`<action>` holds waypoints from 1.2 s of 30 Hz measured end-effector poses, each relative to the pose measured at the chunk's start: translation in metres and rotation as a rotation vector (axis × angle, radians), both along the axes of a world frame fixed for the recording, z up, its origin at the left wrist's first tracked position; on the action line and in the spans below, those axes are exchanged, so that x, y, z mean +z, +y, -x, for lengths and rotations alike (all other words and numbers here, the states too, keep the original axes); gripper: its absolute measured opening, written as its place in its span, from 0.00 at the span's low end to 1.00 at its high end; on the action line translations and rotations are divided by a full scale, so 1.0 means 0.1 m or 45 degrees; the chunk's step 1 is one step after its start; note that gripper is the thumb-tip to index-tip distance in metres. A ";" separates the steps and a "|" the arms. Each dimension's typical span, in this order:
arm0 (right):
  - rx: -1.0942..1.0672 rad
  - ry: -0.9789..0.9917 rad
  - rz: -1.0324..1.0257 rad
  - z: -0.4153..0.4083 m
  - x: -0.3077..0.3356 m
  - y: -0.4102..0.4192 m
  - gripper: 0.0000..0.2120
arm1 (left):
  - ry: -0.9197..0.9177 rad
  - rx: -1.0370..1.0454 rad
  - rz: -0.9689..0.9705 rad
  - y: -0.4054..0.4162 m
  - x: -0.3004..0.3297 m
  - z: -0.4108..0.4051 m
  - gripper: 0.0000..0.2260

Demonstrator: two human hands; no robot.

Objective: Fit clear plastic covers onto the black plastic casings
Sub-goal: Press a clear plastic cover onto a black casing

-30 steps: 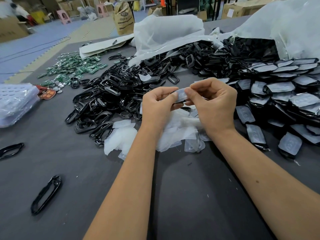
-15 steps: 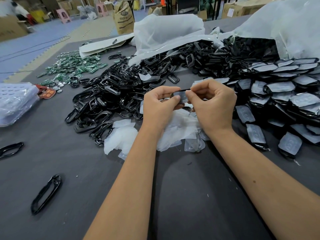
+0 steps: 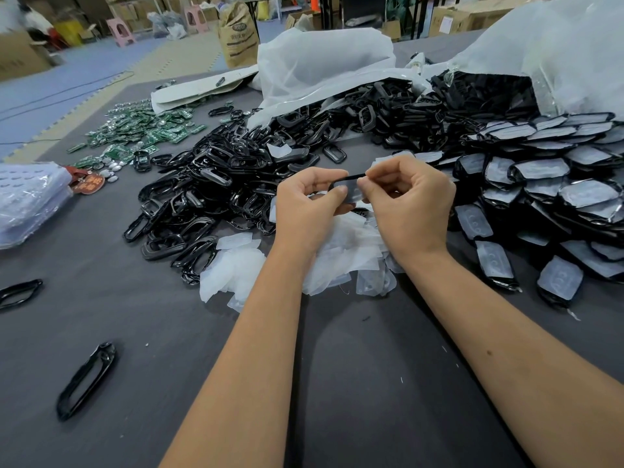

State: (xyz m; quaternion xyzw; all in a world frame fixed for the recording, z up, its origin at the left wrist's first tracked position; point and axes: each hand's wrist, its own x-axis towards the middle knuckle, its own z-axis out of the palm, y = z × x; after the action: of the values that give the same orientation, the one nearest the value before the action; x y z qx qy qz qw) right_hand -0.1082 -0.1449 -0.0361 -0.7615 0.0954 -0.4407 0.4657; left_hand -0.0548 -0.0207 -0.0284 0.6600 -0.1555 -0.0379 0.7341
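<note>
The brown sack (image 3: 237,38) and the red-brown tag (image 3: 88,183) carry print too blurred to read.

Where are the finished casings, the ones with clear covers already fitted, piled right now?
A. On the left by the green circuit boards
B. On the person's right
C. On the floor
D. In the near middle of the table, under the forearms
B: the covered casings lie overlapped to the right of the right hand, which with the left hand pinches one black casing.

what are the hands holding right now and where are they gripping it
One black casing with a clear cover on it. The left hand pinches its left end, the right hand its right end.
</note>
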 end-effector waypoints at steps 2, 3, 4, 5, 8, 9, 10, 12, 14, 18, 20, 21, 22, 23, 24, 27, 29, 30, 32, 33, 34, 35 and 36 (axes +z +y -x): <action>-0.014 0.001 -0.006 0.00 0.00 0.00 0.04 | -0.004 0.007 -0.001 0.00 0.00 0.00 0.10; -0.022 0.001 -0.008 0.00 0.00 0.00 0.04 | -0.004 0.007 -0.001 0.00 0.00 0.00 0.10; -0.031 0.000 -0.008 0.00 0.01 0.01 0.04 | -0.003 0.007 -0.001 0.00 0.00 0.00 0.10; -0.039 -0.003 -0.006 0.00 0.01 0.01 0.04 | -0.001 0.007 -0.002 0.01 0.00 0.00 0.09; -0.056 0.002 0.001 0.00 0.00 0.01 0.04 | 0.005 0.003 -0.004 0.00 0.01 0.00 0.09; -0.058 0.005 -0.001 0.01 0.00 0.00 0.04 | 0.007 0.001 -0.002 0.00 0.01 0.00 0.09; -0.057 0.004 -0.005 0.01 0.00 0.00 0.04 | 0.009 -0.002 0.001 0.00 0.01 0.00 0.09; -0.052 -0.004 -0.015 0.01 0.01 0.00 0.05 | 0.015 -0.005 0.011 0.00 0.02 0.00 0.09; -0.049 -0.011 -0.027 0.01 0.01 0.01 0.05 | 0.023 0.000 0.017 0.00 0.01 0.00 0.08; -0.054 -0.004 -0.029 0.01 0.01 0.00 0.06 | 0.036 0.007 0.011 0.00 0.01 0.00 0.06; -0.044 -0.005 -0.041 0.01 0.00 0.00 0.07 | 0.040 0.005 0.015 0.00 0.00 0.00 0.07; -0.041 -0.008 -0.048 0.01 0.00 0.00 0.07 | 0.039 0.002 0.016 0.00 0.00 0.00 0.07; -0.039 -0.011 -0.055 0.00 0.00 0.00 0.07 | 0.038 -0.001 0.015 0.00 0.00 0.00 0.07; -0.038 -0.011 -0.066 0.00 -0.01 -0.01 0.08 | 0.035 -0.004 0.013 0.00 0.00 0.00 0.07; -0.040 -0.003 -0.082 -0.01 -0.02 -0.02 0.08 | 0.033 -0.004 0.009 0.00 0.01 0.00 0.07; 0.002 0.079 -0.238 -0.03 -0.04 -0.07 0.11 | 0.042 0.012 0.003 0.00 0.01 0.00 0.07; 0.164 0.088 -0.482 -0.05 -0.03 -0.10 0.09 | 0.049 0.028 0.006 0.00 0.01 -0.01 0.06; 0.251 0.082 -0.604 -0.07 -0.03 -0.11 0.08 | 0.046 0.034 0.004 0.01 0.01 -0.01 0.06; 0.359 0.097 -0.742 -0.08 -0.02 -0.13 0.12 | 0.041 0.042 -0.005 0.00 0.00 -0.01 0.06; 0.391 0.118 -0.749 -0.08 -0.02 -0.14 0.14 | 0.039 0.041 -0.006 0.00 0.00 -0.01 0.06; 0.412 0.143 -0.717 -0.08 -0.02 -0.13 0.15 | 0.038 0.039 -0.004 0.00 0.00 -0.01 0.06; 0.420 0.164 -0.662 -0.07 -0.02 -0.13 0.13 | 0.037 0.038 -0.002 0.00 0.00 -0.02 0.06; 0.419 0.177 -0.607 -0.07 -0.03 -0.12 0.11 | 0.038 0.036 0.003 0.00 0.00 -0.02 0.06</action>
State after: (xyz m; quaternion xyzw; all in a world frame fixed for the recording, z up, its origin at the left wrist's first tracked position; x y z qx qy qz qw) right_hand -0.1012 -0.1573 -0.0393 -0.6642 0.1029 -0.2713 0.6890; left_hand -0.0530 -0.0206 -0.0287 0.6606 -0.1352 -0.0373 0.7375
